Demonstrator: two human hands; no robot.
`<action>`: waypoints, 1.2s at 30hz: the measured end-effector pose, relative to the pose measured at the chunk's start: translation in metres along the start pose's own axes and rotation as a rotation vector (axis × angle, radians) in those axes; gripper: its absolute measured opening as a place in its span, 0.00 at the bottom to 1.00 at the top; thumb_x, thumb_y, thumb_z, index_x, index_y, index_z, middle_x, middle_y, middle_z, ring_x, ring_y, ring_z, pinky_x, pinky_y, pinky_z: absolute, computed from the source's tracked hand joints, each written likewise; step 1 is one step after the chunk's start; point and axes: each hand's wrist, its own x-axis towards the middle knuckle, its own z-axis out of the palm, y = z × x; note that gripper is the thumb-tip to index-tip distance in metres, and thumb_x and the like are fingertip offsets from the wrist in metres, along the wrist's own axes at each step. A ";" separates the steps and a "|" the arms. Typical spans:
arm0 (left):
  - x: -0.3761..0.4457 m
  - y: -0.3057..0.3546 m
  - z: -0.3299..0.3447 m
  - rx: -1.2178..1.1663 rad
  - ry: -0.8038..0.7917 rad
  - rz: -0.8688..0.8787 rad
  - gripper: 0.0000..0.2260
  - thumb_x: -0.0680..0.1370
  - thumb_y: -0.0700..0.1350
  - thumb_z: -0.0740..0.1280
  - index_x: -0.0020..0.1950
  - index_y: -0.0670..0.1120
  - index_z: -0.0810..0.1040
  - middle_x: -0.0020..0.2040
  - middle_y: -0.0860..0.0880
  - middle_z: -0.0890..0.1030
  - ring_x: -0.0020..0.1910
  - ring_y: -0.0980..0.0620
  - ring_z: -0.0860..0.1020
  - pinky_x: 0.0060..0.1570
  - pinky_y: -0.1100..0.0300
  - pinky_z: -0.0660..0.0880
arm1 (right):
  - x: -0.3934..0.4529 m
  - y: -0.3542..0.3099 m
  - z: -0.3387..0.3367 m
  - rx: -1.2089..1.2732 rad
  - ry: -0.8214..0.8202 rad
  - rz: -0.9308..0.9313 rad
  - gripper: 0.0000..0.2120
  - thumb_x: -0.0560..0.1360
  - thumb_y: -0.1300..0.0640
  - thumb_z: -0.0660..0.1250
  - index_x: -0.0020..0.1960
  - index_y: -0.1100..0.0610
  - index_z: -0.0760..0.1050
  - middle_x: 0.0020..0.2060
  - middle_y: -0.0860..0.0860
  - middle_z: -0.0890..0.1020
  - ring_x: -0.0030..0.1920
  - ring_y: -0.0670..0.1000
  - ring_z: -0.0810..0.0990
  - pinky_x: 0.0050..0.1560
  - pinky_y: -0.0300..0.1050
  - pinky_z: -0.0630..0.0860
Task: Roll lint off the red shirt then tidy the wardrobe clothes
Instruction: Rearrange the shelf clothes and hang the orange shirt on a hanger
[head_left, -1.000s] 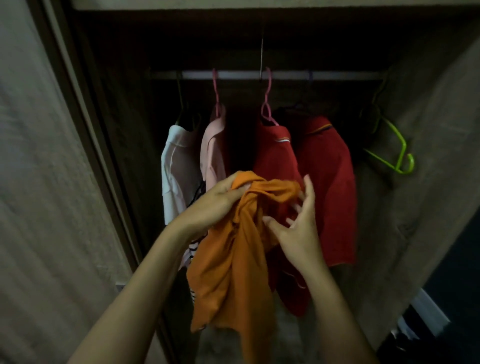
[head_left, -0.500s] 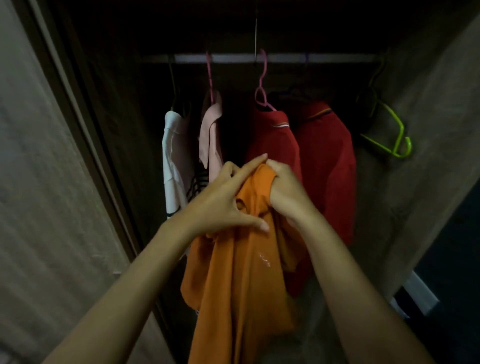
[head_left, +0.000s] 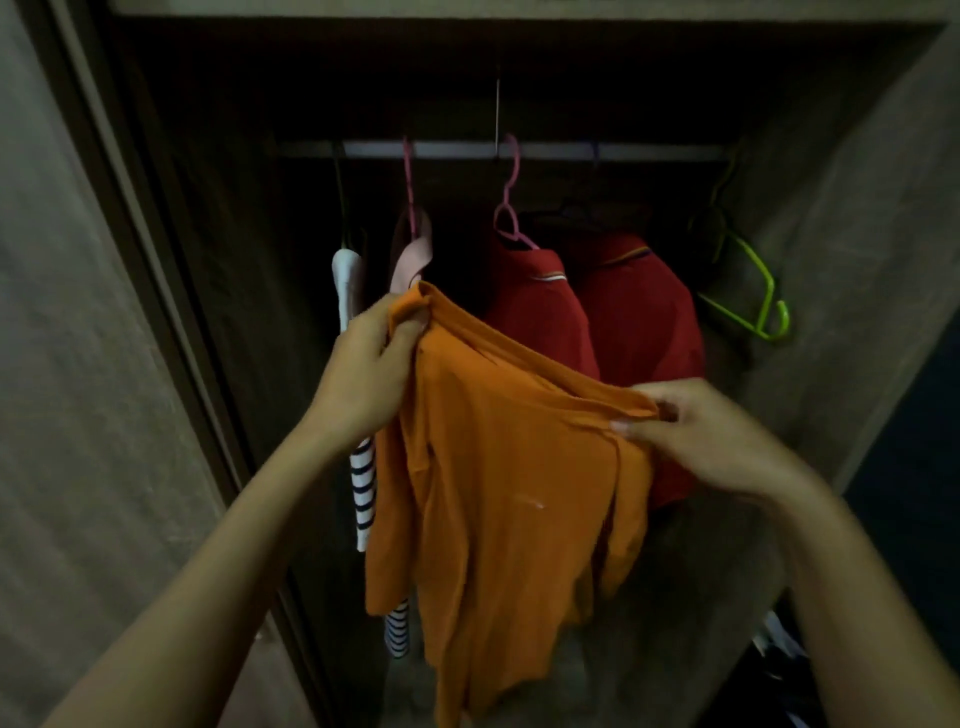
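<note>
The orange shirt, bunched between both hands a moment ago, is now spread out: left hand and right hand each pinch its top edge. Two red shirts hang on the rail behind; it looks ready for hanging.

- The left hand and the right hand, which were close together on the bunched orange shirt before, are now well apart.
- The shirt's upper edge is now stretched between them, and the cloth hangs flatter.
</note>
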 end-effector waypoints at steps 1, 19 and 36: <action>0.001 0.002 0.000 -0.032 -0.014 -0.021 0.09 0.83 0.48 0.54 0.46 0.53 0.72 0.36 0.54 0.73 0.33 0.64 0.74 0.35 0.69 0.69 | -0.003 -0.002 -0.007 0.081 0.017 -0.011 0.07 0.76 0.61 0.67 0.45 0.53 0.83 0.39 0.48 0.85 0.40 0.45 0.81 0.45 0.42 0.78; 0.033 0.036 0.020 -0.080 0.070 0.131 0.10 0.80 0.52 0.57 0.46 0.51 0.75 0.38 0.51 0.76 0.37 0.58 0.77 0.38 0.67 0.73 | 0.020 -0.006 -0.054 0.038 0.457 0.064 0.06 0.72 0.58 0.71 0.45 0.49 0.83 0.55 0.48 0.80 0.52 0.42 0.80 0.55 0.38 0.73; 0.058 0.028 0.031 -0.030 0.005 0.213 0.11 0.74 0.59 0.60 0.49 0.56 0.77 0.46 0.58 0.82 0.45 0.62 0.79 0.46 0.67 0.73 | 0.171 0.021 -0.124 -0.264 0.679 0.510 0.19 0.74 0.55 0.65 0.61 0.64 0.75 0.60 0.62 0.79 0.60 0.61 0.78 0.58 0.49 0.75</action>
